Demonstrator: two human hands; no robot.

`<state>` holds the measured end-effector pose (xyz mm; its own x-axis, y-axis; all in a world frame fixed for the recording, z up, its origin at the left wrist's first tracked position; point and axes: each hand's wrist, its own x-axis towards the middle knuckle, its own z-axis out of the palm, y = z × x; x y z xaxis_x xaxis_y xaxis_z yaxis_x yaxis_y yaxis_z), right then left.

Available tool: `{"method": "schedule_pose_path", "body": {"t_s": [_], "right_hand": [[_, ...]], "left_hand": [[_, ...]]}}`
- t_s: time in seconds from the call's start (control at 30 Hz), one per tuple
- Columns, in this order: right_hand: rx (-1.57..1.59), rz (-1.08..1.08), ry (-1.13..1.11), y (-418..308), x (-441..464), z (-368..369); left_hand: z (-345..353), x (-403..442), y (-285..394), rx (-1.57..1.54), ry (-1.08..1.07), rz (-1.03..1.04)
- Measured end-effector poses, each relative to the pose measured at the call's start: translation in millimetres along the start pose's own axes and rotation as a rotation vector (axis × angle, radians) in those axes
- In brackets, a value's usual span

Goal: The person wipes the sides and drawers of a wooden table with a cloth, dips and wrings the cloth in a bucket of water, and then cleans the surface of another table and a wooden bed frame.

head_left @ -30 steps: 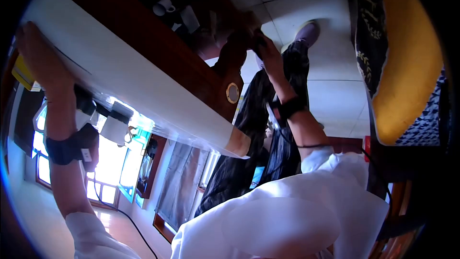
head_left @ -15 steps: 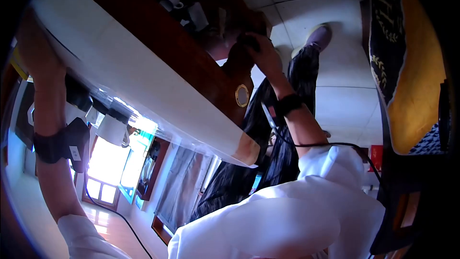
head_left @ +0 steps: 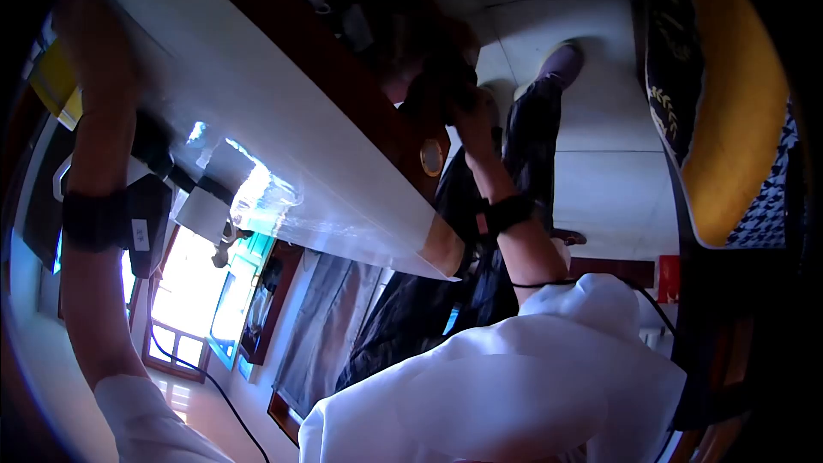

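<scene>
My left hand [head_left: 96,47] lies against the white tabletop [head_left: 283,120] at the upper left. Its fingers are dark and smeared, so their pose is unclear. Beside its wrist are dark items and a white cup [head_left: 204,210]. Below the table's brown side, my right hand [head_left: 467,116] is closed at the dark carved wood, around something dark that I cannot make out. A round pale inlay [head_left: 431,157] shows on the wood near it. Both wrists wear black straps.
Mugs [head_left: 315,2] stand on a dark shelf under the table. A yellow item [head_left: 56,77] is at the left. Yellow cloth [head_left: 737,103] covers something at the right. My legs and a shoe [head_left: 561,64] are over the tiled floor. Black cables hang by both arms.
The view has shifted, and more of the glossy tabletop shows. My left hand has moved up and slightly right in view. My right hand remains by the dark wood, a little lower.
</scene>
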<state>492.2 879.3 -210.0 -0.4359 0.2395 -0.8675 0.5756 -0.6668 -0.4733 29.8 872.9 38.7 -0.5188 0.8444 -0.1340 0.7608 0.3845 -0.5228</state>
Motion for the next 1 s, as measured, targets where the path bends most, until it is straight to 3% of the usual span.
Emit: {"method": "schedule_pose_path", "body": {"t_s": [0.03, 0.1, 0.17, 0.23, 0.3, 0.43, 0.5, 0.6, 0.7, 0.77, 0.87, 1.0], "right_hand": [[-0.093, -0.188, 0.012, -0.5, -6.0, 2.8], [-0.018, -0.113, -0.066, -38.0, -16.8, 1.7], [0.076, -0.050, -0.022, 6.8, 5.0, 11.2], [0.175, 0.013, 0.019, 3.7, 10.9, 14.1], [0.285, 0.490, -0.012, -21.2, 19.2, 11.0], [0.415, 0.614, -0.024, -1.7, 7.0, 9.3], [0.391, 0.618, 0.020, -32.5, -18.8, 15.7], [0.442, 0.598, -0.031, -8.7, -1.5, 14.6], [0.452, 0.778, -0.089, -17.8, 13.4, 10.3], [0.783, 0.829, -0.126, 11.8, 21.1, 10.1], [0.966, 0.729, -0.159, -13.9, -20.1, 8.3], [0.911, 0.739, -0.334, -21.4, -29.7, -5.5]], "left_hand": [[4.5, 0.2, -2.0, 0.097, 0.000, 0.051], [8.4, 0.6, -10.4, 0.197, -0.009, 0.120], [9.8, 1.2, -19.9, 0.247, -0.018, 0.167], [7.4, -1.2, -26.2, 0.280, -0.027, 0.202], [6.0, -3.1, -32.2, 0.314, -0.035, 0.228], [10.2, -3.5, -43.4, 0.359, -0.049, 0.261], [9.4, -7.1, -48.2, 0.356, -0.064, 0.276], [11.1, -5.9, -50.1, 0.337, -0.067, 0.281], [11.2, -4.5, -48.8, 0.311, -0.075, 0.256], [9.9, -4.9, -47.4, 0.288, -0.083, 0.233], [5.8, -5.3, -41.2, 0.231, -0.113, 0.182], [-6.2, 2.0, -21.2, 0.100, -0.209, 0.040]]}}
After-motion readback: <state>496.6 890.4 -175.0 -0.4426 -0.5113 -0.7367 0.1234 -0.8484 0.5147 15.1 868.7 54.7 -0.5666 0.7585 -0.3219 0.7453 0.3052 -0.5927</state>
